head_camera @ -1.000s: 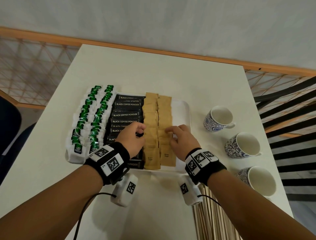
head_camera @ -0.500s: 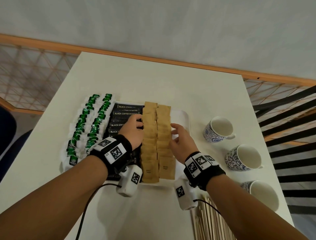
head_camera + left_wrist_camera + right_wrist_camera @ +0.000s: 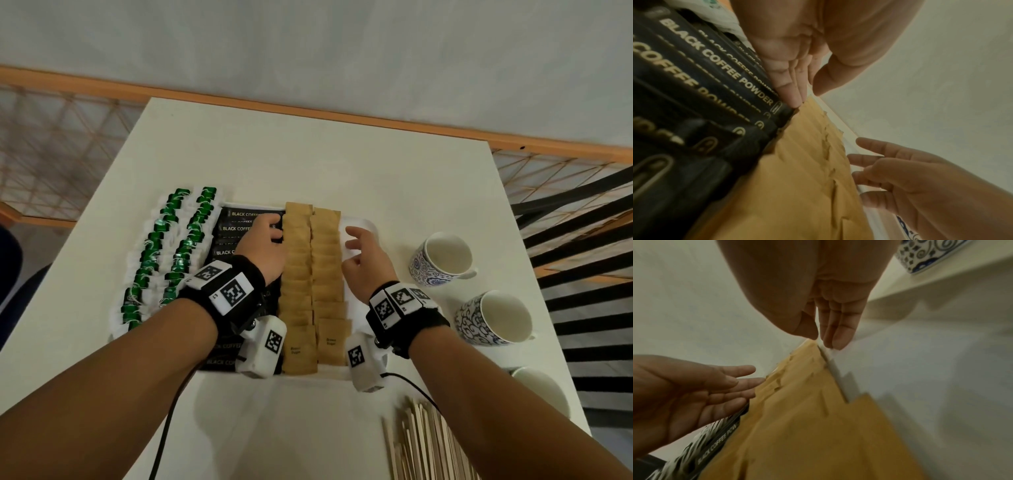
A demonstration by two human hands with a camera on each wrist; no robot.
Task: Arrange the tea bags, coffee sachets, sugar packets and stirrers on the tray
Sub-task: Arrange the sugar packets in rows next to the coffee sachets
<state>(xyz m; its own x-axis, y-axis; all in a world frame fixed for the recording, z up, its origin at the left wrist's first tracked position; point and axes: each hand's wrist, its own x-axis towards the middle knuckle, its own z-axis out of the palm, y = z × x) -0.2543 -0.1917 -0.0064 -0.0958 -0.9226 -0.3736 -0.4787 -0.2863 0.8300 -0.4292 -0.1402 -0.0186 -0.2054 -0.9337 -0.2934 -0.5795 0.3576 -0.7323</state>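
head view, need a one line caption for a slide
Both hands, left hand and right hand, flank two rows of brown sugar packets on a white tray, coffee sachets and tea bags alongside.

Three blue-and-white patterned cups (image 3: 442, 258) are set in a row along the right side of the white bench (image 3: 308, 150), mouths up. A wooden rail (image 3: 308, 111) is seen beyond its far edge.

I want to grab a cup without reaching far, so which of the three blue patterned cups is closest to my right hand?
The farthest-back cup, just right of the tray, is closest to your right hand. The other two sit nearer you.
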